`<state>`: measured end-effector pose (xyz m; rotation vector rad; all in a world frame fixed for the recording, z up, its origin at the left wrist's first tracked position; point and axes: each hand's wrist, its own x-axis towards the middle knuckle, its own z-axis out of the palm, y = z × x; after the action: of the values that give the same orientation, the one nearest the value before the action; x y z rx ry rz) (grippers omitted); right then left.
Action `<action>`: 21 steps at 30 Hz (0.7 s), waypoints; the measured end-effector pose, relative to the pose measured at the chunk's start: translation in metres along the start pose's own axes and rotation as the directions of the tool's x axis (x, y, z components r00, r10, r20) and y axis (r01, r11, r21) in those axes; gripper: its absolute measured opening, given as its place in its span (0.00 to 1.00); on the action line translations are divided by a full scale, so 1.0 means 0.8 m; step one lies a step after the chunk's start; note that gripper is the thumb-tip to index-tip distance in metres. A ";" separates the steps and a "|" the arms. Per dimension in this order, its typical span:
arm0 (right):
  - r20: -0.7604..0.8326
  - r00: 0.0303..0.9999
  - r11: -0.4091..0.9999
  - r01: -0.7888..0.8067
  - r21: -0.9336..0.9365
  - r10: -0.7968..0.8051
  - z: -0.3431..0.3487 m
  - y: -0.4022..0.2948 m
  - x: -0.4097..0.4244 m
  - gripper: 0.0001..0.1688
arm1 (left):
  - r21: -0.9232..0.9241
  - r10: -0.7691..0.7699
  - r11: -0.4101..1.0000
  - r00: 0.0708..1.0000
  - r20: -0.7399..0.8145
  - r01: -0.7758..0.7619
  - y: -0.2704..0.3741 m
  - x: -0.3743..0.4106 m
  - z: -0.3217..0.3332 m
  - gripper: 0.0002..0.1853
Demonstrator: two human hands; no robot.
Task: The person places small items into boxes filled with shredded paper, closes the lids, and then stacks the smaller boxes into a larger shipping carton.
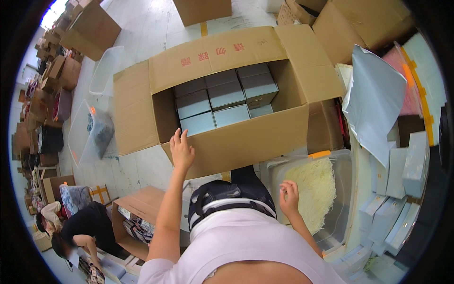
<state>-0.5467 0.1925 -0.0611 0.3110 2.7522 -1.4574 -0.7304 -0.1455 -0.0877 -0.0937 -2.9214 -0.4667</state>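
Before me stands a large open cardboard carton [241, 142] with its flaps folded out and printed writing on the far flap. Several light-blue gift boxes [227, 92] are stacked in rows inside it. My left hand [181, 151] is at the near left of the carton's opening, its fingers spread and nothing held. Whether its fingertips touch the rim, I cannot tell. On the right, my right hand [289, 197] hovers over a clear plastic bin [342, 198] with pale yellow shredded paper filler [312, 191]. Its fingers are loosely curled, apart, and hold nothing.
Light-blue boxes [386, 216] are piled at the right, below a grey-blue sheet [372, 99]. Clear bins [95, 131] lie on the floor to the left. A person in black [87, 227] bends beside a carton of small packages [136, 227]. More cartons [90, 32] stand beyond.
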 end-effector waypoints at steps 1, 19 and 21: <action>-0.020 0.999 0.999 0.047 -0.016 -0.047 -0.002 -0.002 0.031 0.12 | 0.054 0.017 0.998 0.999 0.048 -0.019 -0.004 0.013 0.004 0.28; 0.767 0.494 0.765 0.271 -0.584 0.410 0.239 0.165 0.571 0.22 | 0.342 -0.295 0.938 0.642 0.708 0.054 -0.027 0.092 0.057 0.13; 0.755 0.612 0.872 0.211 -0.442 0.235 0.271 0.161 0.557 0.25 | 0.231 -0.161 0.973 0.653 0.740 -0.023 -0.038 0.100 0.053 0.12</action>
<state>-0.9778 0.1608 -0.3351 -0.2875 2.1842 -0.5569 -0.8191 -0.1581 -0.1213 -0.1856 -3.8047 -0.0952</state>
